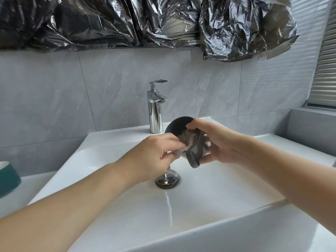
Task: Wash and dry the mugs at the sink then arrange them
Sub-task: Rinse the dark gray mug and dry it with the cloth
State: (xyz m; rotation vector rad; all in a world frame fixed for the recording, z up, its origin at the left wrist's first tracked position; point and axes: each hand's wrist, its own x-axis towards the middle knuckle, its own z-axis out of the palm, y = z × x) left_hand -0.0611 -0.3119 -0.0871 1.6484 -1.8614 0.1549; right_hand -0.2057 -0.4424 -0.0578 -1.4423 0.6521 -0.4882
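From the head camera, a dark grey ceramic mug (183, 128) is held in the air over the white rectangular ceramic sink (127, 206), just near of the chrome tap (156, 108) and slightly to its right. The mug is tipped on its side, its open mouth turned up and toward the far left, its handle (193, 160) pointing down toward the basin.

The right hand (216, 142) grips the mug from the right: the thumb curls over the upper rim, and the fingers wrap round the base and lower side. The left hand (156, 153) comes in from the left and pinches a small brownish-grey cloth (187, 140) between thumb and fingertips, its other fingers curled under. The cloth is pressed against the mug's outer wall and rim, lying between the two hands and partly tucked under the right thumb.

Directly below the hands sits the round chrome drain stopper (167, 179), raised in its opening. A thin trickle of water (170, 210) runs along the basin floor on the near side of the drain.

At the far left edge, on the white worktop (16, 202) beside the sink, stands a teal container with a white rim (8, 176), only partly in view. Behind the tap rises a wall of grey marbled tiles (54, 99), and crumpled black plastic sheeting (127, 22) hangs across the top. Pale slatted blinds (323, 66) fill the upper right.
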